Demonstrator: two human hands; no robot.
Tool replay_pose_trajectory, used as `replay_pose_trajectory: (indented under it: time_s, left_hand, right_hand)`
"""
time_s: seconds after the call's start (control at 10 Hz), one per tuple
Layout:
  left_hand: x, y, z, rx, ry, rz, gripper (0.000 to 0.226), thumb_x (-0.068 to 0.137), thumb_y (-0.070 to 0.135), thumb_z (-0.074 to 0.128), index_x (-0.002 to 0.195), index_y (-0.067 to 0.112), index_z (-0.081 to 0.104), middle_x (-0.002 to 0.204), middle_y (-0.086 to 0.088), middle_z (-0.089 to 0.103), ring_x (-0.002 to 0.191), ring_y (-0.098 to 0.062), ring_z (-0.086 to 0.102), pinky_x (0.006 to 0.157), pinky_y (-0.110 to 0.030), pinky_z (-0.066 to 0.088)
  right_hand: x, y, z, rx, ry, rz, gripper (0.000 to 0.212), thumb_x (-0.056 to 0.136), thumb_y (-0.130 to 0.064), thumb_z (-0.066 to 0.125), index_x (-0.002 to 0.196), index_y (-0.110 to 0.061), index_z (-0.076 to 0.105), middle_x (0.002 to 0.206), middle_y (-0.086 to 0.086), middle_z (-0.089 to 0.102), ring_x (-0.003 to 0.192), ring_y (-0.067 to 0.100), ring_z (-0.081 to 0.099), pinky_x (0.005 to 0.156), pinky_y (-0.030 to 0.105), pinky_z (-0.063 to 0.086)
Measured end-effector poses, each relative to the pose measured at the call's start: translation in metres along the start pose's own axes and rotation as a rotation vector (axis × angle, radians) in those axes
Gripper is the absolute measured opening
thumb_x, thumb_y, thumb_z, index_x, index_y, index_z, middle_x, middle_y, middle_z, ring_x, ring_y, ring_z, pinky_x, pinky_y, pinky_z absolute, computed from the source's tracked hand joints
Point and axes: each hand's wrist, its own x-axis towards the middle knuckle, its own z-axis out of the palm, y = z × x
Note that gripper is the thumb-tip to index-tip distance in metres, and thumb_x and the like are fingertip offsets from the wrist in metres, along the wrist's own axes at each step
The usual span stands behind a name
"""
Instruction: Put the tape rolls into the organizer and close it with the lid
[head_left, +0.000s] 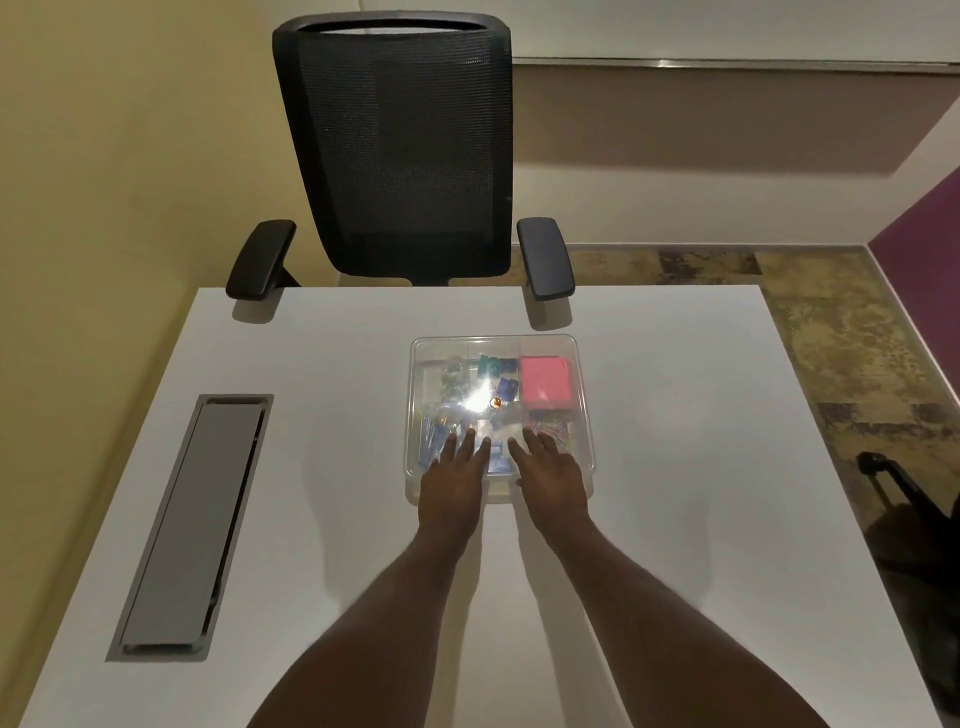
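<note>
No readable text, label, brand or number shows on anything.

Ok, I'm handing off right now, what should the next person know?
Left hand: flat, fingers spread on the lid's near edge.
Right hand: same, beside it.
Neither grips anything.
Lid: on the organizer, mid-table; contents show through.
No loose tape rolls on the table; rolls inside are hard to pick out under the glare.
Left: check the lid is seated all round, then lift hands.
</note>
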Motion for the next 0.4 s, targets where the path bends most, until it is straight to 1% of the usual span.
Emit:
replay_pose_trajectory:
  time_s: [0.1, 0.2, 0.3, 0.4]
  left_hand:
    - [-0.004, 0.004, 0.003, 0.022, -0.015, -0.008, 0.07, 0.109, 0.018, 0.048, 0.167, 0.023, 0.009, 0.176, -0.004, 0.0, 0.163, -0.028, 0.0, 0.131, -0.047, 0.017]
    - [-0.011, 0.007, 0.002, 0.018, -0.013, -0.019, 0.07, 0.11, 0.016, 0.045, 0.167, 0.023, 0.005, 0.176, -0.005, -0.003, 0.163, -0.027, -0.003, 0.132, -0.048, 0.009]
    - [-0.023, 0.008, -0.002, 0.011, 0.014, -0.024, 0.069, 0.11, 0.02, 0.043, 0.167, 0.02, 0.004, 0.176, -0.004, 0.002, 0.163, -0.025, 0.001, 0.133, -0.05, 0.006]
    - [-0.031, 0.007, -0.002, 0.031, 0.035, -0.007, 0.066, 0.111, 0.023, 0.039, 0.167, 0.019, 0.004, 0.176, -0.004, 0.004, 0.163, -0.024, 0.002, 0.133, -0.051, 0.007]
  right_hand:
    - [-0.008, -0.004, -0.003, -0.004, 0.079, -0.01, 0.068, 0.098, -0.026, 0.068, 0.157, -0.015, 0.037, 0.165, 0.013, 0.031, 0.151, 0.034, 0.034, 0.12, 0.051, 0.036]
    - [-0.015, -0.007, -0.006, -0.053, 0.137, -0.024, 0.071, 0.09, -0.032, 0.078, 0.15, -0.012, 0.048, 0.158, 0.015, 0.044, 0.144, 0.034, 0.046, 0.115, 0.05, 0.044]
    - [-0.026, -0.013, -0.01, -0.139, 0.258, -0.084, 0.065, 0.07, -0.036, 0.094, 0.125, -0.008, 0.073, 0.129, 0.013, 0.071, 0.118, 0.029, 0.07, 0.096, 0.042, 0.06]
    - [-0.033, -0.013, -0.004, -0.192, 0.41, -0.129, 0.057, 0.074, -0.034, 0.091, 0.121, -0.007, 0.075, 0.125, 0.013, 0.073, 0.117, 0.029, 0.071, 0.093, 0.042, 0.061]
